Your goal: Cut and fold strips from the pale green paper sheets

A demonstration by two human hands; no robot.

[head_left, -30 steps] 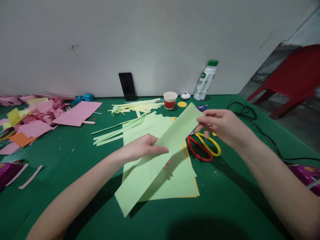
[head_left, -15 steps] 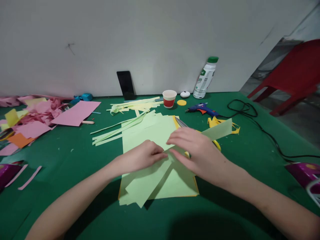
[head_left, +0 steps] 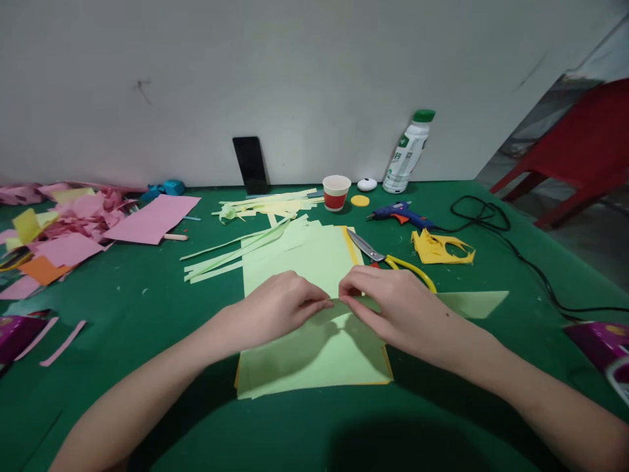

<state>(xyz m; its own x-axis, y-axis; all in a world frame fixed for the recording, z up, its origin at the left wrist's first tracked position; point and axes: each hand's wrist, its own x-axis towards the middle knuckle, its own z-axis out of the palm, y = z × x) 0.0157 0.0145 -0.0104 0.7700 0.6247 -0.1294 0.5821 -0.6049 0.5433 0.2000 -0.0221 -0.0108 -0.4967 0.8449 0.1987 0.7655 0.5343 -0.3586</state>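
My left hand [head_left: 289, 301] and my right hand [head_left: 381, 298] meet over the middle of a stack of light green paper [head_left: 289, 370], each in a pinch. Between their fingertips they hold a light green paper strip [head_left: 474, 303], whose far end sticks out to the right past my right wrist. Most of the strip is hidden behind the hands. Just beyond my right hand lie scissors [head_left: 381, 254] with yellow handles, partly on the stack. Thin green strips [head_left: 230, 255] overlap the stack's upper left corner.
A paper cup [head_left: 337, 194], a glue gun [head_left: 403, 214] and a white bottle [head_left: 409, 154] stand or lie along the back. A yellow paper scrap [head_left: 442, 248] is at the right. Pink papers [head_left: 152, 219] pile up at the left. A phone [head_left: 250, 164] leans on the wall.
The green strip has turned from a slant to lie more level, its right end now lower and farther right. My right fingers have closed into a pinch, and the scissors show more fully.
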